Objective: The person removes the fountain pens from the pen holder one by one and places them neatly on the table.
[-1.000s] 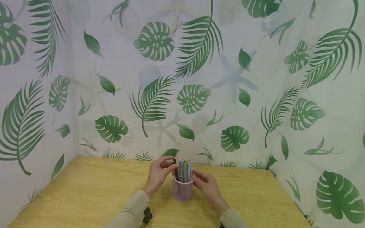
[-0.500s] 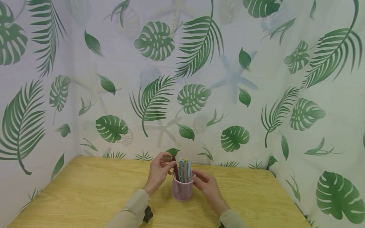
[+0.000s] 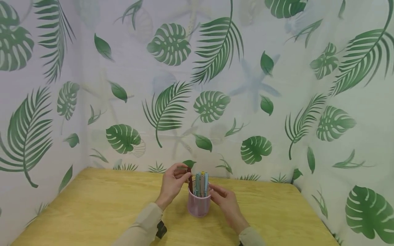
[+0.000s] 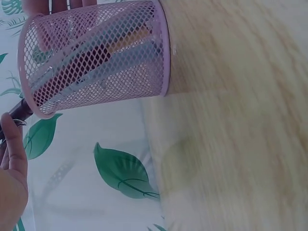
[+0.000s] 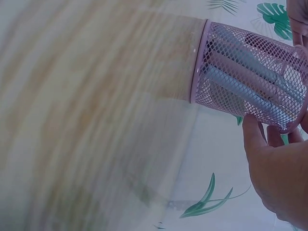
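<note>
A pink mesh pen holder (image 3: 199, 207) stands upright on the table, with several pens (image 3: 201, 183) in pale green, beige and light blue inside. My left hand (image 3: 173, 182) pinches a dark red pen (image 3: 190, 184) near its top, at the holder's left side. Through the mesh in the left wrist view, the pen's dark part (image 4: 72, 72) ends partway down. On the opposite side my right hand (image 3: 227, 205) holds the holder by its upper wall near the rim. Thumb and fingertips of that hand (image 5: 279, 173) lie against the mesh in the right wrist view.
The wooden tabletop (image 3: 107, 205) reaches back to a white wall covering (image 3: 221, 68) printed with green leaves. Similar covering closes off both sides. A black device (image 3: 161, 229) sits at the left wrist, below the beige sleeve (image 3: 143, 218).
My left hand has risen slightly, drawing the dark red pen a little higher out of the holder. The right hand stays at the holder. The head view has shifted slightly.
</note>
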Demonstrator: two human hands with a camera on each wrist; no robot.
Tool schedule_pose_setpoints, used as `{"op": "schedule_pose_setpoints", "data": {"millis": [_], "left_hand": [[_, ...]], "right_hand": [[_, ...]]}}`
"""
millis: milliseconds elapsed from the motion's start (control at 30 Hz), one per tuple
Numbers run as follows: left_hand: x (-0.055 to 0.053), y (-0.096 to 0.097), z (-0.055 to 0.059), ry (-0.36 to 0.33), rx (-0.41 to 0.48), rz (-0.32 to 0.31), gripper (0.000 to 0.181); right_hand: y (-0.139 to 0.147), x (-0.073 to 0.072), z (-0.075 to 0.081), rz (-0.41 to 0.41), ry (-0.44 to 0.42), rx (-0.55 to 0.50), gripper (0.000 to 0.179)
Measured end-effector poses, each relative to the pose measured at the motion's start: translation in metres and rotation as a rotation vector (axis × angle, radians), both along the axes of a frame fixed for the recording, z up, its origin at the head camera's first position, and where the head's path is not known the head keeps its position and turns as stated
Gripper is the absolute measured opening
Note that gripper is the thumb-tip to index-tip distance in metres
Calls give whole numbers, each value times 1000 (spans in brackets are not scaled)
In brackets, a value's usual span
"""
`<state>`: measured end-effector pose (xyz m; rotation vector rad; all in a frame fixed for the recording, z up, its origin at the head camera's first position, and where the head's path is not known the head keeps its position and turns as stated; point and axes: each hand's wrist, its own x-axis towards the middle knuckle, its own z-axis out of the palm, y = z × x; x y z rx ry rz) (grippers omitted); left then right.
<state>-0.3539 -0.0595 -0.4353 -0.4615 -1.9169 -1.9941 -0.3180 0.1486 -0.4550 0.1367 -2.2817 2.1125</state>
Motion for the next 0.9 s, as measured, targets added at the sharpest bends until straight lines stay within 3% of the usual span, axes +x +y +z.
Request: {"op": "schedule_pose_setpoints", "data": {"millis": [133,300,467,633,900], "left_hand": [[3,0,5,16,4,7,23],[5,-1,11,32,-6,57,18],[4,-7,23,66,43,77,17],[3,-13,34,92,12,138,17],[11,-18,38,89,58,163,17]], "right_hand": [[1,0,0,-12,1,-3,35],[2,0,-3,-21,-2,-17,35],[3,-1,0,-26,-17,-28,41],[4,-4,5,-22,-5,-53,41],[5,-2,0,-10,-5,-41,40]]}}
